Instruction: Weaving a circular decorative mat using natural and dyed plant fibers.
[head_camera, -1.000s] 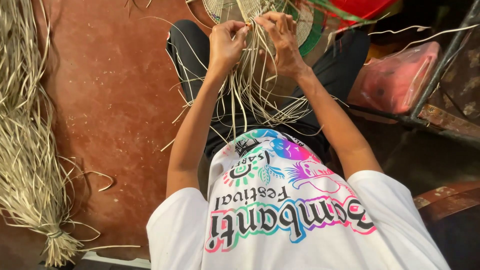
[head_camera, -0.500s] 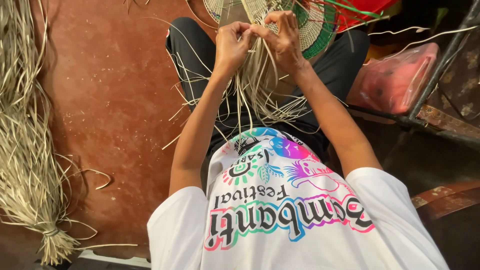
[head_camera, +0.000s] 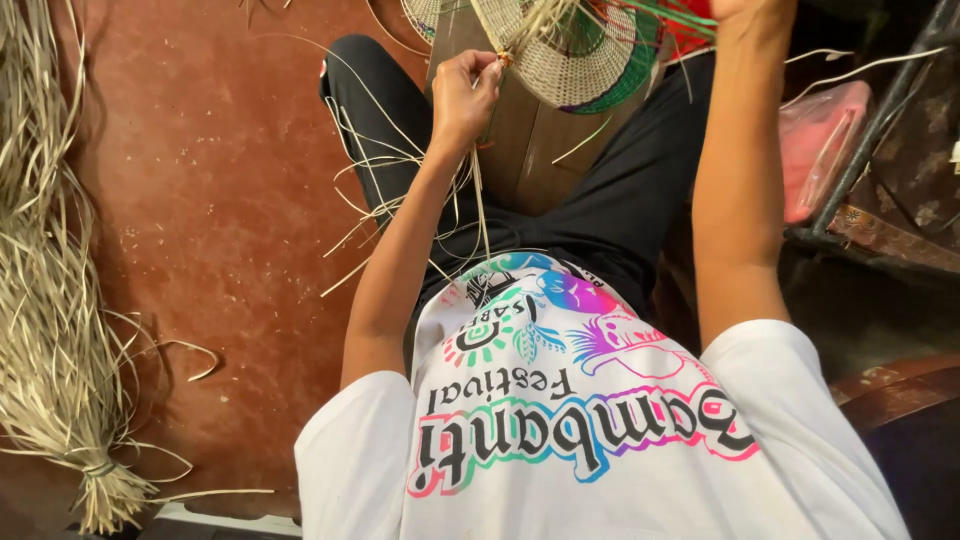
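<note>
At the top of the view, the round pale woven straw piece (head_camera: 570, 55) is pinched at its rim by the left hand (head_camera: 462, 95), closed on loose pale straw strands (head_camera: 470, 190). Strands are best kept taut. The right hand (head_camera: 755, 8) is cut off; its grip cannot be told.

The scene is viewed from a single head-worn camera, aimed steeply down and close over the shirt (head_camera: 590, 430), floor (head_camera: 230, 200) beside it.

Worn reddish-brown floor (head_camera: 220, 180)
</note>
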